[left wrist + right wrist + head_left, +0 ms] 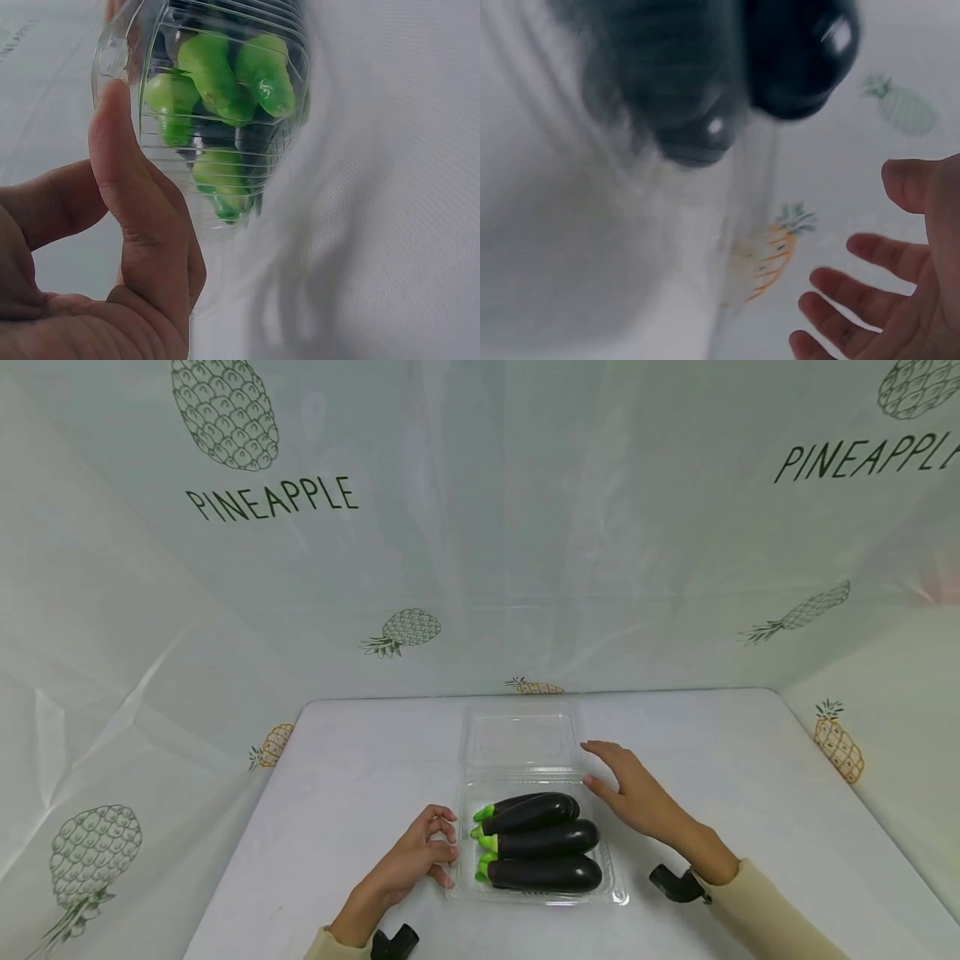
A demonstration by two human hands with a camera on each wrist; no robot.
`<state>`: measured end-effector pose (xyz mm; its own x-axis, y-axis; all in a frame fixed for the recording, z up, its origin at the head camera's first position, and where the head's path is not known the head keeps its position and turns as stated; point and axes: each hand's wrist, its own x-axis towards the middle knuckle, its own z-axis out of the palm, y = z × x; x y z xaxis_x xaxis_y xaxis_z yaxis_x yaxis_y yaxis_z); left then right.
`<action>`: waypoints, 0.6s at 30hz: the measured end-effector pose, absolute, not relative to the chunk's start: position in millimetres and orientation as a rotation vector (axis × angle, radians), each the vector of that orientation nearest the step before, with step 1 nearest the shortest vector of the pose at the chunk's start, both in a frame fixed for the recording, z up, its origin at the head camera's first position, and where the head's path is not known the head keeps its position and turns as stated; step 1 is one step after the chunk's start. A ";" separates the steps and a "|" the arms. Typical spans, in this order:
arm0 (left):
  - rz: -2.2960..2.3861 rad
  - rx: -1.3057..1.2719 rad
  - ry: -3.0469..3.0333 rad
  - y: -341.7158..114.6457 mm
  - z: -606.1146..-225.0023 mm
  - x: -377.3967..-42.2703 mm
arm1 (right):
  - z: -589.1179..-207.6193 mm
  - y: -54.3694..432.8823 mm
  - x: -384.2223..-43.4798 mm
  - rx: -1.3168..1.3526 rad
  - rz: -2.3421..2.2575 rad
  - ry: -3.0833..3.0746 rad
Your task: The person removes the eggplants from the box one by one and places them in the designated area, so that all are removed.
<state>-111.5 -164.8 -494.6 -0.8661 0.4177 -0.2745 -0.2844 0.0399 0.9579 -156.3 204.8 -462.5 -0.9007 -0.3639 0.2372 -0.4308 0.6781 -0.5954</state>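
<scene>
- I saw my left hand (416,860) curled, thumb touching the clear clamshell tray's (613,885) left edge.
- Right hand (633,793) hovered with fingers spread near the open lid (517,739).
- Eggplants (543,843) lay in the tray, mid-table.

White table (352,777), cloth-covered, faint creases. On it, center-near: 1 clear plastic clamshell box (617,893), lid (517,739) open flat toward the far edge. Box sits directly on the cloth w/ 4 dark eggplants (543,841) inside, green stems pointing left. Pineapple-print sheet meets the table at back & sides.
</scene>
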 end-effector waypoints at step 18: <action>1.874 0.082 1.832 -157.7 -496.7 -115.4 | -437.7 181.4 -136.1 1.137 0.610 -2.635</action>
<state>-115.4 -157.7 -496.7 -0.8663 0.3957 -0.3048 -0.3137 0.0439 0.9485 -136.1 181.4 -437.7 -0.6811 -0.6459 0.3448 -0.7317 0.6171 -0.2895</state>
